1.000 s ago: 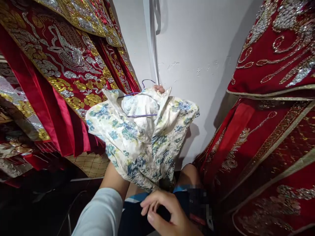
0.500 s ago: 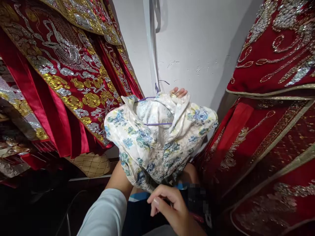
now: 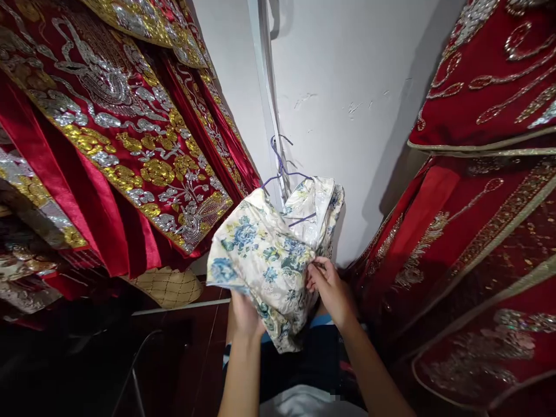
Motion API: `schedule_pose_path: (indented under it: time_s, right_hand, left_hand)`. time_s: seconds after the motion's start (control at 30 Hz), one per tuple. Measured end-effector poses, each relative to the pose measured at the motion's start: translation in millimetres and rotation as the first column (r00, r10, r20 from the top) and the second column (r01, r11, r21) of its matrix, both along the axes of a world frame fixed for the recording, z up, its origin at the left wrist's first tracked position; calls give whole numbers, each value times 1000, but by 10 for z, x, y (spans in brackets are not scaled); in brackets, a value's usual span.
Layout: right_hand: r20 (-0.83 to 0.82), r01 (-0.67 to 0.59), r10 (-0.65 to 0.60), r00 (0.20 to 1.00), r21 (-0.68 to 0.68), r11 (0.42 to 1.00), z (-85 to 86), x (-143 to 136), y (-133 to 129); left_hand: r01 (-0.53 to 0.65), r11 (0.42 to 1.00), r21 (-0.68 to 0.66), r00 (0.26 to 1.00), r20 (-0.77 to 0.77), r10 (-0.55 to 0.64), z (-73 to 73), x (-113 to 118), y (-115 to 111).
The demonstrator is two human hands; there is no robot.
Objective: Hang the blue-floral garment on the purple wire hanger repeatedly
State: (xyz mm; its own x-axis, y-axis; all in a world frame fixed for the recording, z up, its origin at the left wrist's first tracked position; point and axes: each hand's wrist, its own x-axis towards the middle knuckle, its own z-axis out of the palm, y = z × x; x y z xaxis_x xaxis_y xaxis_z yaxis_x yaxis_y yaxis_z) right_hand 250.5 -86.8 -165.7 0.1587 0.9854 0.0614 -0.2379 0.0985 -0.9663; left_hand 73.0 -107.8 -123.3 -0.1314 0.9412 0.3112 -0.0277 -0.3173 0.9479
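A white garment with blue and yellow flowers (image 3: 271,260) hangs on a thin purple hanger (image 3: 280,168), whose hook stands free above the collar. On the garment's front edge, at its right side, my right hand (image 3: 326,285) pinches the cloth between thumb and fingers. Under the lower left of the garment is my left hand (image 3: 247,315), palm and wrist showing; its fingers are hidden behind the cloth.
Red embroidered garments with gold and silver sequins (image 3: 160,171) hang at the left. More red beaded garments (image 3: 486,116) hang at the right. Between them a pale wall (image 3: 347,75) carries a narrow vertical metal strip (image 3: 263,63).
The garment has turned and its hanger hook now shows. My left hand has come out of the neck area to below the garment. My right hand has moved up and taken the front edge.
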Motion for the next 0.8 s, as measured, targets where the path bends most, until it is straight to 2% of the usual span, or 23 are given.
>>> schedule_pose_path:
  time_s: [0.1, 0.17, 0.27, 0.37, 0.53, 0.63, 0.7, 0.8]
  right_hand:
    - [46, -118, 117, 992, 16, 993, 14, -32, 37]
    - [84, -157, 153, 985, 45, 987, 23, -46, 78]
    - [130, -178, 164, 978, 109, 978, 4, -25, 161]
    - [104, -197, 184, 977, 124, 973, -38, 33, 245]
    - [156, -192, 173, 972, 115, 975, -8, 138, 327]
    - [224, -188, 171, 960, 56, 981, 65, 239, 247]
    - [239, -199, 190, 952, 10, 980, 107, 334, 121]
    - [262, -242, 236, 936, -8, 970, 171, 474, -122]
  left_hand:
    - [49, 988, -145, 991, 130, -30, 8, 18, -139]
    - [9, 977, -212, 994, 112, 16, 37, 51, -209]
    - [-55, 983, -175, 998, -25, 51, 60, 131, -255]
    - [37, 989, -145, 996, -78, -49, 22, 183, -271]
    - [82, 980, -182, 996, -20, -87, -97, 166, -287]
    - [94, 971, -221, 994, 76, -79, -159, 81, -226]
    - [-3, 974, -227, 993, 112, 30, -191, -31, -133]
    - [-272, 953, -132, 958, 54, 281, -211, -231, 16]
